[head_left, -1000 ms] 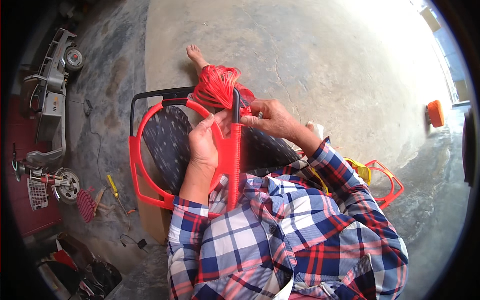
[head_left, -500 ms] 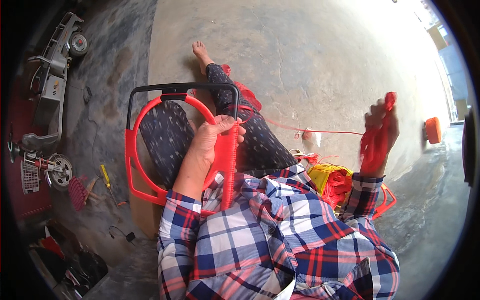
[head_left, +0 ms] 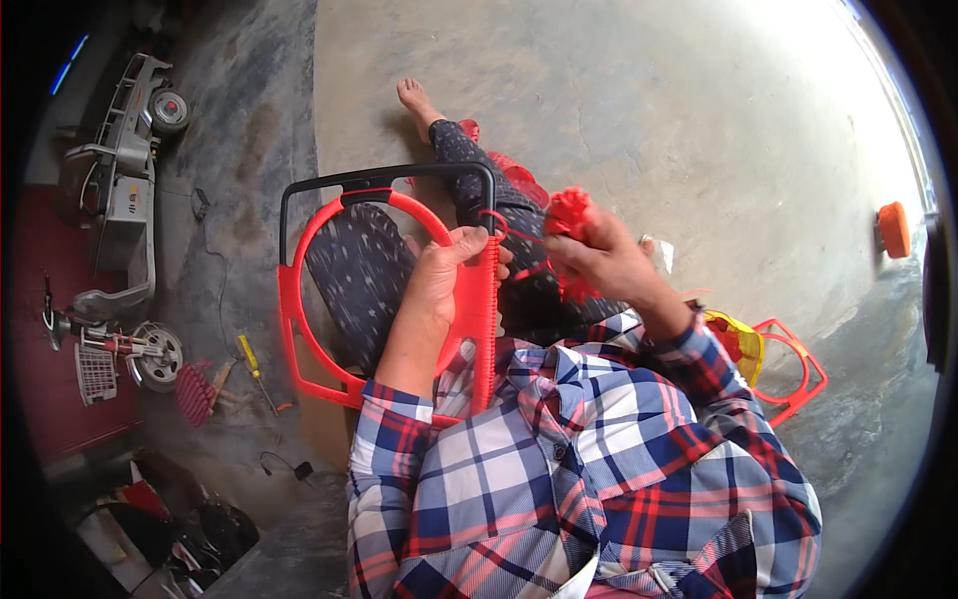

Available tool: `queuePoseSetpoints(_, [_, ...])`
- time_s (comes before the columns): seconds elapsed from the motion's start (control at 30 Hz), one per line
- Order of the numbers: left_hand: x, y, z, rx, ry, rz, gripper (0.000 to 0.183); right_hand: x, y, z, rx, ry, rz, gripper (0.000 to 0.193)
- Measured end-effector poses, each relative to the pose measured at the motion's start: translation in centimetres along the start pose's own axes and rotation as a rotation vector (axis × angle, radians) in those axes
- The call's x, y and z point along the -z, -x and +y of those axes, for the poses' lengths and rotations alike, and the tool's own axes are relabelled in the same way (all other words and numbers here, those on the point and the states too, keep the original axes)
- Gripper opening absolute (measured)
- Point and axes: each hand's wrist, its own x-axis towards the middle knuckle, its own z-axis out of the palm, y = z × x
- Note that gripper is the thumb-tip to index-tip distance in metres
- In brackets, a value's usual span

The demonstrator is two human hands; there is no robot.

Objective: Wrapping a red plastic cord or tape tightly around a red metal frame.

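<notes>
A flat red plastic frame (head_left: 288,324) with a black upper bar and a large round opening rests across my lap. Red cord (head_left: 485,339) is wound in tight turns along its right side. My left hand (head_left: 447,272) is closed on that side, thumb pressed near the top of the winding. Just right of the frame, my right hand (head_left: 599,258) is closed around a bundle of red cord (head_left: 570,207). A strand runs from the bundle towards the frame's upper right corner, where a small loop shows. The fingers behind the frame are partly hidden.
Red material (head_left: 521,180) lies by my outstretched leg. At my right are a yellow container (head_left: 735,344) and another red frame (head_left: 803,371); farther off is an orange round object (head_left: 893,231). A yellow-handled screwdriver (head_left: 248,356) and a grey cart (head_left: 126,210) are on the left.
My right hand has swung in from the far right to beside the frame, bringing the cord bundle. The long taut strand is now short. My left hand keeps its grip.
</notes>
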Motion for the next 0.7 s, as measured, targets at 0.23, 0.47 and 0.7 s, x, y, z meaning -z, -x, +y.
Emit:
queuePoseSetpoints(0.23, [1.2, -1.7, 0.4, 0.053, 0.041, -0.103, 0.022, 1.3, 3.9, -1.6, 0.098, 0.123, -0.035, 0.013])
queuePoseSetpoints(0.47, [2.6, -0.3, 2.0, 0.068, 0.001, -0.049, 0.014, 6.9, 1.5, -1.8, 0.15, 0.139, 0.487, 0.035])
queuePoseSetpoints(0.7, [0.8, 0.2, 0.6, 0.013, 0.046, -0.084, 0.016, -1.2, -2.5, 1.2, 0.021, 0.583, -0.255, 0.043])
